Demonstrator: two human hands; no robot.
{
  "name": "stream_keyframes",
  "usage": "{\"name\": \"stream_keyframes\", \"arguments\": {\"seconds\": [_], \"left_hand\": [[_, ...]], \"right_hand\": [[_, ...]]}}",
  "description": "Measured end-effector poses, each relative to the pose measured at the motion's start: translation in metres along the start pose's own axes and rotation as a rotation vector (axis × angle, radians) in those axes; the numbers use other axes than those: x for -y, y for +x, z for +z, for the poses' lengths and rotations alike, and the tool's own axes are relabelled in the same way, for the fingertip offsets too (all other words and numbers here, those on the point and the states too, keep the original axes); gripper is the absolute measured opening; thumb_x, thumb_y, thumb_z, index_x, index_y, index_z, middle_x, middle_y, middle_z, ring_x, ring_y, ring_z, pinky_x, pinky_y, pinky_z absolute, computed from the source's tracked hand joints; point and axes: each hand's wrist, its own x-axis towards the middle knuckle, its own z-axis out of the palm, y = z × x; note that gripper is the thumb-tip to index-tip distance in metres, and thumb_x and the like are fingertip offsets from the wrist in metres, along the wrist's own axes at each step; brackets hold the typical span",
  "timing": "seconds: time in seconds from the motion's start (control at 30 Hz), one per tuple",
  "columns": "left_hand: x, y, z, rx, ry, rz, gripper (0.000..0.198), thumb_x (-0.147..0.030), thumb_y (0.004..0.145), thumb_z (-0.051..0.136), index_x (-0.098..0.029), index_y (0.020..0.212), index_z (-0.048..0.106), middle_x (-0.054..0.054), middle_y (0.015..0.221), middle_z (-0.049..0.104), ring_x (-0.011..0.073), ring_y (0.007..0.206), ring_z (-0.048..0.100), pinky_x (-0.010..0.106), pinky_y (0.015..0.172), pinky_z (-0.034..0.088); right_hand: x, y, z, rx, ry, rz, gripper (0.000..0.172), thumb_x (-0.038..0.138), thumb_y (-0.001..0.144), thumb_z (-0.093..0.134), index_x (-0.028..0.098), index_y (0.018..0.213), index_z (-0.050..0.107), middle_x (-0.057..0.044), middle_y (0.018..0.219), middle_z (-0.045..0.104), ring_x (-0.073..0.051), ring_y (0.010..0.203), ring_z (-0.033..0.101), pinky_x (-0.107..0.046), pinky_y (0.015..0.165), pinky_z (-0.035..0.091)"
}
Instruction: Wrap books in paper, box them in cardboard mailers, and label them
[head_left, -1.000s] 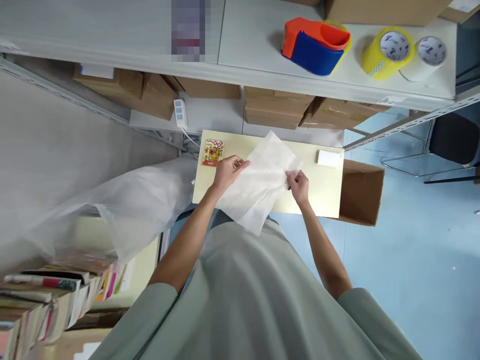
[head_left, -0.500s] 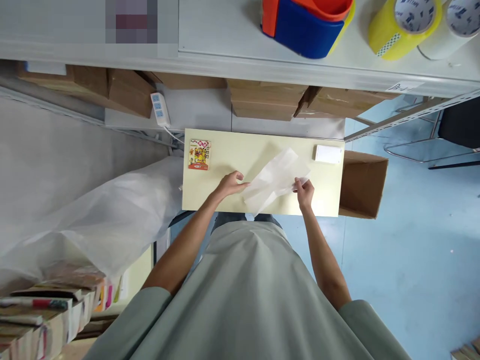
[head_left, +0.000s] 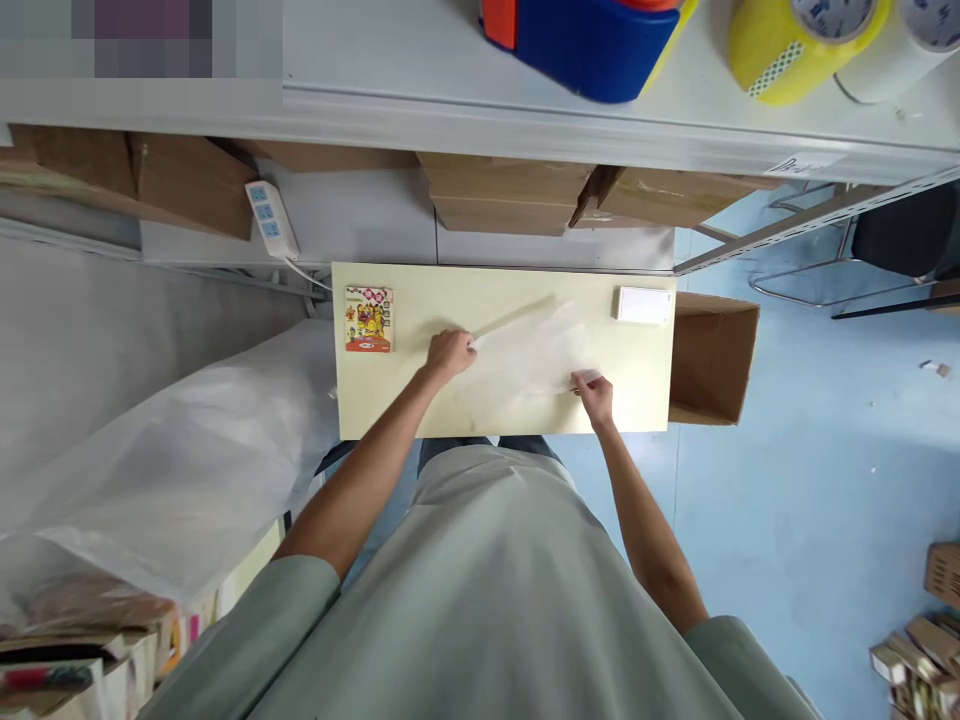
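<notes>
A thin, see-through white sheet or bag (head_left: 525,352) is stretched between my two hands above the cream table (head_left: 420,400). My left hand (head_left: 451,354) is closed on its left edge. Fingers pinched, my right hand (head_left: 594,396) grips its lower right part. To the left on the table lies a small colourful pack with yellow and red print (head_left: 369,320). A white box (head_left: 643,305) sits near the table's back right corner.
An open cardboard box (head_left: 712,360) adjoins the table's right side. Behind are a power strip (head_left: 272,220) and cardboard boxes (head_left: 502,200) under a grey shelf (head_left: 375,110) carrying tape rolls (head_left: 795,60). Large translucent plastic (head_left: 195,450) hangs at left. A chair (head_left: 904,230) stands at right.
My left hand has closed on the sheet, where before its fingers were apart. The sheet is now spread flatter and wider. The view has shifted a little.
</notes>
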Motion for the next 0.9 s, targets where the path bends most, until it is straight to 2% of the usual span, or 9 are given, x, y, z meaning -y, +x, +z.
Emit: {"name": "stream_keyframes", "arguments": {"seconds": [0.13, 0.23, 0.33, 0.4, 0.53, 0.63, 0.7, 0.8, 0.9], "left_hand": [[0.016, 0.021, -0.018, -0.103, -0.014, -0.003, 0.033, -0.015, 0.095, 0.065, -0.023, 0.119, 0.086, 0.015, 0.122, 0.084, 0.0368, 0.124, 0.073, 0.054, 0.117, 0.052], [0.013, 0.023, -0.022, -0.231, -0.015, 0.029, 0.040, -0.010, 0.099, 0.057, -0.019, 0.128, 0.082, 0.019, 0.132, 0.080, 0.0390, 0.134, 0.067, 0.058, 0.122, 0.048], [0.002, 0.007, -0.013, -0.395, -0.029, 0.075, 0.050, -0.011, 0.102, 0.053, -0.015, 0.149, 0.071, 0.022, 0.156, 0.067, 0.0401, 0.149, 0.055, 0.058, 0.126, 0.043], [-0.008, -0.011, 0.004, -0.445, -0.066, 0.122, 0.053, -0.017, 0.106, 0.053, -0.016, 0.158, 0.063, 0.022, 0.168, 0.058, 0.0400, 0.155, 0.049, 0.058, 0.129, 0.039], [-0.020, -0.047, 0.052, -0.332, -0.132, 0.200, 0.058, -0.037, 0.112, 0.052, -0.014, 0.164, 0.057, 0.024, 0.174, 0.052, 0.0424, 0.164, 0.042, 0.060, 0.135, 0.033], [-0.014, -0.057, 0.081, -0.292, -0.152, 0.207, 0.081, -0.051, 0.111, 0.055, -0.005, 0.175, 0.039, 0.028, 0.187, 0.029, 0.0440, 0.176, 0.022, 0.061, 0.141, 0.022], [-0.005, -0.057, 0.092, -0.286, -0.150, 0.218, 0.092, -0.058, 0.110, 0.057, -0.004, 0.179, 0.031, 0.027, 0.190, 0.016, 0.0424, 0.180, 0.009, 0.061, 0.143, 0.015], [0.010, -0.054, 0.098, -0.280, -0.144, 0.241, 0.103, -0.066, 0.107, 0.060, -0.005, 0.182, 0.024, 0.027, 0.191, 0.010, 0.0408, 0.180, 0.001, 0.062, 0.144, 0.009], [0.017, -0.052, 0.099, -0.277, -0.139, 0.252, 0.110, -0.069, 0.105, 0.064, -0.003, 0.182, 0.021, 0.029, 0.190, 0.010, 0.0415, 0.180, -0.001, 0.065, 0.144, 0.005]], "right_hand": [[-0.007, -0.010, 0.009, 0.108, -0.020, 0.036, 0.060, 0.080, 0.074, 0.084, 0.021, 0.085, 0.077, -0.011, 0.082, 0.084, -0.027, 0.078, 0.083, -0.034, 0.067, 0.065], [-0.009, -0.017, 0.017, 0.145, -0.037, 0.060, 0.056, 0.076, 0.077, 0.083, 0.021, 0.084, 0.077, -0.012, 0.088, 0.086, -0.025, 0.073, 0.082, -0.031, 0.062, 0.061], [-0.010, -0.019, 0.024, 0.137, -0.058, 0.084, 0.054, 0.074, 0.082, 0.080, 0.020, 0.080, 0.075, -0.014, 0.093, 0.088, -0.023, 0.069, 0.081, -0.029, 0.057, 0.059], [-0.010, -0.018, 0.028, 0.120, -0.063, 0.096, 0.053, 0.073, 0.085, 0.080, 0.021, 0.079, 0.073, -0.014, 0.093, 0.088, -0.022, 0.068, 0.081, -0.028, 0.056, 0.058], [-0.010, -0.016, 0.033, 0.111, -0.057, 0.109, 0.049, 0.068, 0.089, 0.080, 0.021, 0.078, 0.071, -0.013, 0.090, 0.088, -0.021, 0.067, 0.081, -0.027, 0.056, 0.057], [-0.010, -0.015, 0.032, 0.117, -0.070, 0.120, 0.047, 0.064, 0.090, 0.081, 0.021, 0.077, 0.070, -0.013, 0.089, 0.088, -0.020, 0.066, 0.081, -0.026, 0.055, 0.056], [-0.011, -0.014, 0.029, 0.133, -0.084, 0.126, 0.044, 0.060, 0.092, 0.081, 0.021, 0.077, 0.070, -0.013, 0.091, 0.088, -0.020, 0.067, 0.081, -0.026, 0.056, 0.056], [-0.013, -0.014, 0.020, 0.165, -0.173, 0.159, 0.039, 0.053, 0.097, 0.079, 0.022, 0.077, 0.067, -0.013, 0.094, 0.088, -0.022, 0.071, 0.082, -0.028, 0.060, 0.058], [-0.010, -0.014, 0.011, 0.016, -0.438, 0.111, 0.034, 0.053, 0.101, 0.076, 0.022, 0.088, 0.070, -0.013, 0.095, 0.086, -0.027, 0.081, 0.082, -0.034, 0.070, 0.063]]}}
